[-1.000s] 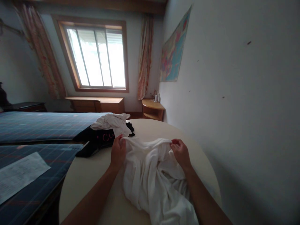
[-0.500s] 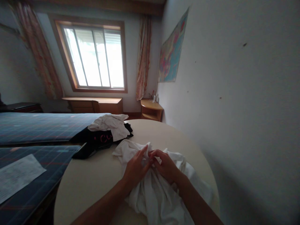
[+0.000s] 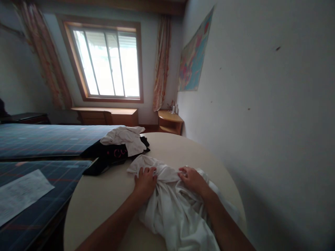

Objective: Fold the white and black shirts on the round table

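Observation:
A crumpled white garment (image 3: 178, 205) lies bunched on the round cream table (image 3: 86, 209); its exact kind does not show. My left hand (image 3: 145, 181) is on its upper left part, fingers curled into the fabric. On the upper right, my right hand (image 3: 192, 179) has its fingers bent round another bit of the same cloth. A stretch of fabric runs between the two hands, and loose folds hang down below them towards the near side of the table. The thumbs are partly hidden.
At the table's far left edge lies a black garment (image 3: 104, 155) with pink lettering, topped by a crumpled whitish garment (image 3: 125, 137). Two blue plaid mattresses (image 3: 52, 139) are on the left, with a paper sheet (image 3: 24, 193) on the nearer one. A wall (image 3: 274, 139) stands close on the right.
My hands, which were together at the middle of the white garment, have moved apart, left hand to the left and right hand to the right. The fabric between them is spread wider.

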A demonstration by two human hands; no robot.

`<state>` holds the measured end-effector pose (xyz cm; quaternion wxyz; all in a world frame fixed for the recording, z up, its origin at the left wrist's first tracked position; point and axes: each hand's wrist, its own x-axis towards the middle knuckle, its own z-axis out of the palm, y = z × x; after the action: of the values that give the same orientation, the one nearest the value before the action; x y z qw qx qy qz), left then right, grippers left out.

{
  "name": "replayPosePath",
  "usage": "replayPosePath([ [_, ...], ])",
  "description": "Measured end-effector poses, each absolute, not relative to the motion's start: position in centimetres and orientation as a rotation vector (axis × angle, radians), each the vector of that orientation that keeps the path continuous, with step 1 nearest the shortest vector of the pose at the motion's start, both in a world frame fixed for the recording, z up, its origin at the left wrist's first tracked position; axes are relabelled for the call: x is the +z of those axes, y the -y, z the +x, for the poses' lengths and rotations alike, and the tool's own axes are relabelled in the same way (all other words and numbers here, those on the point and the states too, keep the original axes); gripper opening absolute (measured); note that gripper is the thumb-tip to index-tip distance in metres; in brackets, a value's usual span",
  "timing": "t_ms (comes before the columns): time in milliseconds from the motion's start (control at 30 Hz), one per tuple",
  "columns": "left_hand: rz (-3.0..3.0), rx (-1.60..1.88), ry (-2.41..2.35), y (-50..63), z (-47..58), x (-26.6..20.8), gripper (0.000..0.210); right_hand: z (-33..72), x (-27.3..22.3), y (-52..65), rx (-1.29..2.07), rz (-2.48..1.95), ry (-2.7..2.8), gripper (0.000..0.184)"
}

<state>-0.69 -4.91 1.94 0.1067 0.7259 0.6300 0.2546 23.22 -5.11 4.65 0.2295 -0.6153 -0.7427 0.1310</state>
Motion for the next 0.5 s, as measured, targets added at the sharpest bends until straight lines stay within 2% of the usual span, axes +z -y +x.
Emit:
replayPosePath([
  [167,2.269,0.878,-1.475,3.3,-1.6,1.2,0.041,22.6,6.5,6.9,0.498,-1.678,2.197,0.030],
  [333,2.170,0.871,-1.040,3.3,-1.8,2.1,0.044,22.7,9.4,8.8,1.349,-1.376,2.389,0.039],
  [400,2.090,0.820,-0.905,3.6,-1.8,2.7,0.041,23.3,10.3,8.8,1.559,-1.311,2.305,0.038],
  [500,1.959,0.728,-0.771,3.9,-1.6,3.1,0.035,24.8,11.0,8.0,1.353,-1.343,2.242,0.034],
])
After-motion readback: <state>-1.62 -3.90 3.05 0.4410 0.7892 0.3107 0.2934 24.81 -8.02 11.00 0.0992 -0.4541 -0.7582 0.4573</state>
